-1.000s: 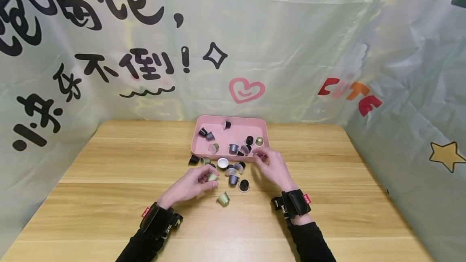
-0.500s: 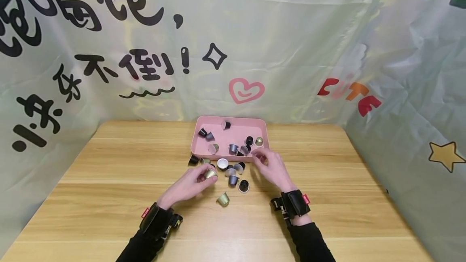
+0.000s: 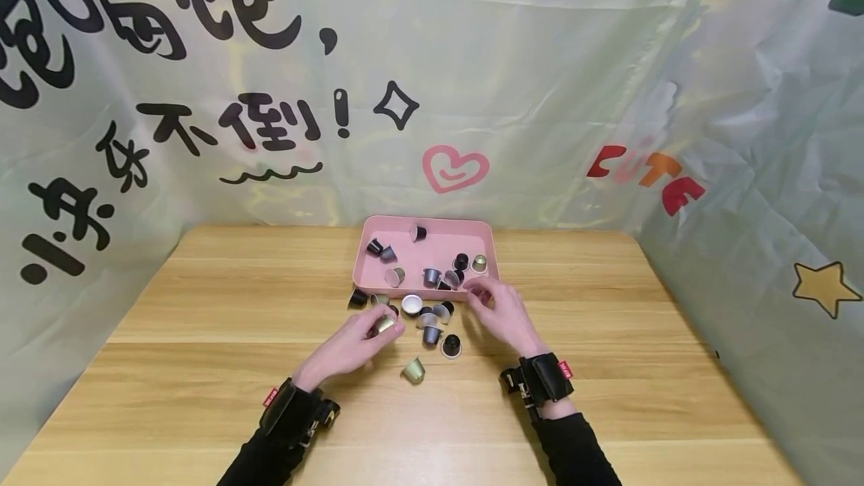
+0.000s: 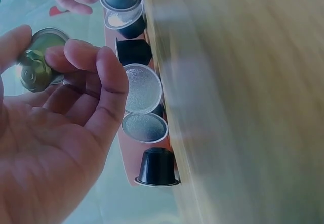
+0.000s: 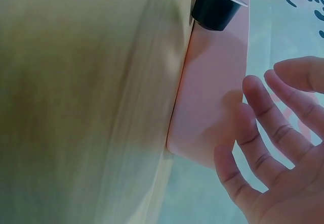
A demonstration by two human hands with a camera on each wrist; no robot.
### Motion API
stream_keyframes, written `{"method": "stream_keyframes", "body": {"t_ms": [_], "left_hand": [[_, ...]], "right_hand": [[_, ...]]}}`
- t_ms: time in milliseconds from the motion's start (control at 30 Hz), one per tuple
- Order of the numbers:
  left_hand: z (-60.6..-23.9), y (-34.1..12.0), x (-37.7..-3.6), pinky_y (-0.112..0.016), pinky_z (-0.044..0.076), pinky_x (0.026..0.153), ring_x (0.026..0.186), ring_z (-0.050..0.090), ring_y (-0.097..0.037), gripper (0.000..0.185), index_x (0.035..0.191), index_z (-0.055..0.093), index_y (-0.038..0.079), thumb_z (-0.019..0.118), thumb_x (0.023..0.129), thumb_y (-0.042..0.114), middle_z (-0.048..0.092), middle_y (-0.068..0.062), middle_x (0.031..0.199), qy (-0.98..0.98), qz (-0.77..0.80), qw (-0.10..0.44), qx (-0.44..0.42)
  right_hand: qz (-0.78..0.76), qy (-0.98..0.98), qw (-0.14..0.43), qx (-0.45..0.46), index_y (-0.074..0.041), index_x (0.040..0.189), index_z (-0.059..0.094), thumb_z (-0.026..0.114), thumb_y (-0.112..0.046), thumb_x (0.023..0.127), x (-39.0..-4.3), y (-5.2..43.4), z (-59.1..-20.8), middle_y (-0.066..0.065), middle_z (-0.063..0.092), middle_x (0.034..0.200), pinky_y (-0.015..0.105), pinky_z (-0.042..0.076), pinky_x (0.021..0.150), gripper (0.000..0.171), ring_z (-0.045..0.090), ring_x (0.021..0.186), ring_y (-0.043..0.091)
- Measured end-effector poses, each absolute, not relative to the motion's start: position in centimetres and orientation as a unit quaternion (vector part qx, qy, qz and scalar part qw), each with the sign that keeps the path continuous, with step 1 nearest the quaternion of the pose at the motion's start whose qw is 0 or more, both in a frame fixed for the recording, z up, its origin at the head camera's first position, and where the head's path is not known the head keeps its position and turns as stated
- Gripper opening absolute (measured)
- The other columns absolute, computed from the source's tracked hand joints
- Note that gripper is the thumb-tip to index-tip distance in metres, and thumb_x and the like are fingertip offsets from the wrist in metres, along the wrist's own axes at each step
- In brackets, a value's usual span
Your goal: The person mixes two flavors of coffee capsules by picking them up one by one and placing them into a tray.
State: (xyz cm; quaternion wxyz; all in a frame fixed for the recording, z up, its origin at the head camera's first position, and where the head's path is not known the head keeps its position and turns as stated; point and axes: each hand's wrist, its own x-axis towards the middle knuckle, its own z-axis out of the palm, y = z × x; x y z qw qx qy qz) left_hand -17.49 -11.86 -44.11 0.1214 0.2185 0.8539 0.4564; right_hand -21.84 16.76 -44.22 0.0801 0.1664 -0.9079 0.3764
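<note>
Between thumb and fingers, my left hand (image 3: pixel 351 342) pinches a green-gold coffee capsule (image 4: pixel 36 75), raised in front of the pink tray (image 3: pixel 442 250). My right hand (image 3: pixel 502 313) is at the tray's front right rim, its fingers loosely bent with nothing between them in the right wrist view. Coffee capsules lie in a loose group between the hands, among them a white-lidded one (image 3: pixel 412 304), a blue-grey one (image 3: pixel 431 335) and a black one (image 3: pixel 451 345). Nearer the body, a green capsule (image 3: pixel 414 371) lies on its side.
Several capsules lie inside the tray, such as a green one (image 3: pixel 479 263) at right and a black one (image 3: pixel 374 247) at left. The wooden table (image 3: pixel 607 366) reaches back to a printed cloth backdrop (image 3: pixel 553 96).
My left hand has turned the green-gold capsule in its fingers and shifted slightly left. The right hand stays by the tray rim; the capsules on the table and in the tray lie as before.
</note>
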Motion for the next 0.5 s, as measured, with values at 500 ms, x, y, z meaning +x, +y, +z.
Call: {"method": "stream_keyframes", "body": {"t_ms": [500], "left_hand": [[-44.33,-11.51,-17.17,-0.033,0.055,0.050,0.053,0.059,-0.018,0.021,0.106,0.058,0.015,0.052,0.104,0.035,0.063,-0.015,0.089,0.844,0.459,0.150,0.234]], "right_hand": [[0.364,-0.913,0.063,0.171,-0.007,0.113,0.071,0.066,-0.009,0.092,-21.58,16.58,-44.19,0.006,0.073,0.093,0.030,0.053,0.077,0.021,0.061,0.081,0.012]]}}
